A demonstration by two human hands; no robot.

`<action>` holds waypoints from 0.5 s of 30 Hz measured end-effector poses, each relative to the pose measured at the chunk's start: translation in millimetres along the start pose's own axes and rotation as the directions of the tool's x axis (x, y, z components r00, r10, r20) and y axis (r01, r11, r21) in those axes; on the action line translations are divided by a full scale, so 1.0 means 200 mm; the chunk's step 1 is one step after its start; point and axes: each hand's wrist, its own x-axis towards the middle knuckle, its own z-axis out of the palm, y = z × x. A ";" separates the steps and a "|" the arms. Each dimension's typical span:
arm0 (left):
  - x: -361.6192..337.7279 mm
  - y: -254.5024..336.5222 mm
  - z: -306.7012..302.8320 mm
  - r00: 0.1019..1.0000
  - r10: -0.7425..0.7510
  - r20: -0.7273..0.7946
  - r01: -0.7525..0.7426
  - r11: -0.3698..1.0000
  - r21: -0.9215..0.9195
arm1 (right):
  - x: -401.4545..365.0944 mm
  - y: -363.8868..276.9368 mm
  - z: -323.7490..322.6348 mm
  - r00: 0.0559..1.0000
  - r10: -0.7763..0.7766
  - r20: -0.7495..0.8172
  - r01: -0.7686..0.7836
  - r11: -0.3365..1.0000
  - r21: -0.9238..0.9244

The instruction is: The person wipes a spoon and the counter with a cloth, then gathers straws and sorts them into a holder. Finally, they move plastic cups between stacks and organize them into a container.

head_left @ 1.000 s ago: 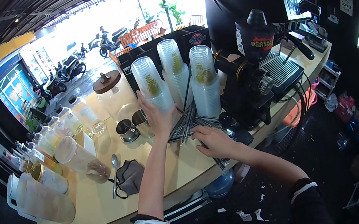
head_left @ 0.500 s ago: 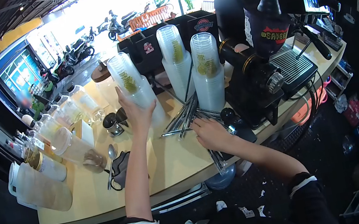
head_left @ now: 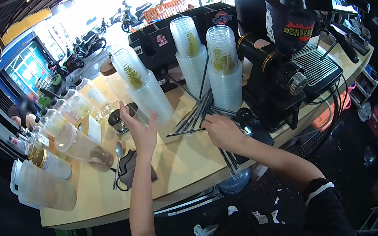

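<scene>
My left hand (head_left: 143, 132) is open, thumb and fingers spread, just in front of the left stack of clear plastic cups (head_left: 151, 99). A gap shows between its fingers and the stack. My right hand (head_left: 224, 133) is closed at the near end of a loose pile of dark, thin straws (head_left: 193, 116), its fingertips pinching some of them. Behind the pile stand a middle cup stack (head_left: 194, 69) and a right cup stack (head_left: 227, 83), each topped with cups printed in yellow-green. More wrapped straws (head_left: 231, 163) hang over the counter edge below my right wrist.
A coffee grinder (head_left: 273, 65) and a black tamper (head_left: 245, 117) stand right on the wooden counter (head_left: 183, 169). A metal cup (head_left: 118, 123), spoon (head_left: 119, 150), dark pouch (head_left: 136, 170), pitcher (head_left: 42, 189) and several bottles (head_left: 91, 94) are left. A black organizer (head_left: 163, 41) is behind.
My left hand has let go of the left cup stack and drawn back from it, fingers spreading. The right hand remains at the straws. The view has shifted slightly.
</scene>
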 end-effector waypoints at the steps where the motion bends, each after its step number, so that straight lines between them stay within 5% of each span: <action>1: -0.02 -0.01 -0.02 1.000 -0.003 -0.003 0.003 1.000 0.004 | 0.01 0.00 0.00 1.000 -0.007 -0.006 0.008 1.000 0.028; 8: -0.12 0.06 -0.22 0.998 -0.056 0.015 0.058 0.983 -0.173 | 0.08 -0.14 -0.01 0.979 -0.160 -0.127 0.178 0.972 0.151; 12: -0.13 0.09 -0.36 0.983 -0.184 0.024 0.180 0.910 -0.375 | 0.12 -0.22 0.00 0.978 -0.175 -0.111 0.201 0.934 0.296; 15: -0.15 0.05 -0.45 0.979 -0.202 -0.006 0.186 0.913 -0.363 | 0.15 -0.25 0.03 0.981 -0.188 -0.054 0.194 0.896 0.399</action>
